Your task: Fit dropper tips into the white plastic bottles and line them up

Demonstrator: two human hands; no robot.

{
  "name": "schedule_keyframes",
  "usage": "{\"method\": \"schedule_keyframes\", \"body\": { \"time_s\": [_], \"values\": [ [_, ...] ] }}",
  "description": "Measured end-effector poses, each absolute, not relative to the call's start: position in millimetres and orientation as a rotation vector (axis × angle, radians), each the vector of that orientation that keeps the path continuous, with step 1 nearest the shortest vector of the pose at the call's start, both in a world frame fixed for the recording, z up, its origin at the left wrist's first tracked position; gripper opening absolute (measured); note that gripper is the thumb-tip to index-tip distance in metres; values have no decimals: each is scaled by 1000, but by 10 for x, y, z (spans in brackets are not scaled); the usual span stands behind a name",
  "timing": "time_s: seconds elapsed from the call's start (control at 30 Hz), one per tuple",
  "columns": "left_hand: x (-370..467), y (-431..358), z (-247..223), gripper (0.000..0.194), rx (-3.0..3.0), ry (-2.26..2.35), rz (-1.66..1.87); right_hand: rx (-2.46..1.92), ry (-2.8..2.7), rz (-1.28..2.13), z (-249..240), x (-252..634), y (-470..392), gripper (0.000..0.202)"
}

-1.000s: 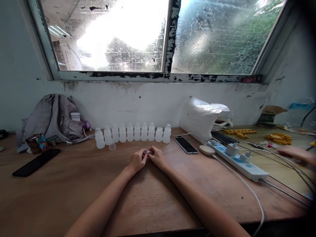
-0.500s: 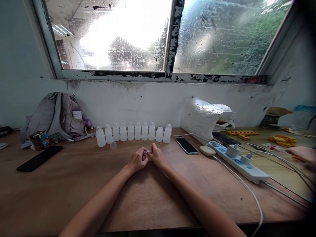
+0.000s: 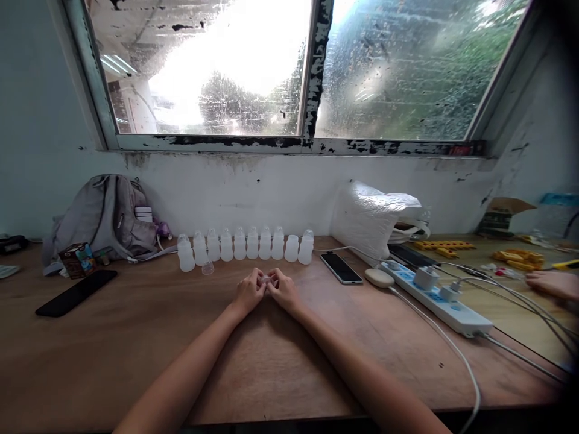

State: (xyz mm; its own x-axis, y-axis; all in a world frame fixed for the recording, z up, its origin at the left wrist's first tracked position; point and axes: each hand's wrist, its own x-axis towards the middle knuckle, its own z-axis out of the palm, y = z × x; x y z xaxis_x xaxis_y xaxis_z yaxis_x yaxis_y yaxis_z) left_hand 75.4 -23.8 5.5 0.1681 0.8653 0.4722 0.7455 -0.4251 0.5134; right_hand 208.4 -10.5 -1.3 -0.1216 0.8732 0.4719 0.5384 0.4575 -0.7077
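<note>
Head view, only one

Centre of frame: left hand (image 3: 248, 293) and right hand (image 3: 284, 290) meet fingertip to fingertip low over the wooden table (image 3: 113, 355). Both pinch a small pale piece (image 3: 268, 279) between them; it's mostly hidden by the fingers, looks like translucent plastic, exact shape unclear

Step in hand, my read: working that small piece with both sets of fingertips, fitting or pressing it. Anything that follows needs a steady two-sided pinch, the part is tiny and slick-looking

Just above the hands, mid frame: row of small bottles (image 3: 246, 244), frosted white plastic, rounded shoulders, narrow necks, standing upright side by side along the wall. One near the right end seems to lack the top the others carry. A clear cap (image 3: 207, 268) sits alone on the table in front of the row's left end

Left of frame: grey fabric backpack (image 3: 106, 218), soft and slumped; small printed carton (image 3: 75, 260) beside it; black phone (image 3: 76, 292) lying flat, glossy

Right of centre: second phone (image 3: 341, 267), dark glass; crinkled white plastic bag (image 3: 373, 216); white power strip (image 3: 436, 297) with plugs and white cables; smooth oval pebble-shaped white thing next to it

Far right edge: another person's hand (image 3: 552, 283) on the table, near yellow plastic parts (image 3: 518, 257)

Tabletop is plywood, matte, visible grain
</note>
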Motion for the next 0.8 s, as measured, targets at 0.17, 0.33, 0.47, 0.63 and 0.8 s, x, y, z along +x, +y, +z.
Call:
{"method": "schedule_keyframes", "body": {
  "time_s": [0.17, 0.33, 0.47, 0.63, 0.8],
  "values": [
    [673, -139, 12, 16, 2172, 1498, 1266, -1045, -1393, 1096, 80, 2073, -109, 26],
    [648, -96, -26, 20, 2229, 1329, 1276, -932, -1427, 1156, 129, 2131, -92, 31],
    [629, -104, -18, 25, 2205, 1245, 1268, -955, -1468, 1070, 116, 2159, -70, 28],
    [615, -141, 23, 20, 2180, 1109, 1266, -972, -1568, 943, 104, 2156, -84, 22],
    [673, -137, 54, 23, 2296, 1198, 1224, -1008, -1665, 772, 148, 2189, -63, 16]
  ]
}}
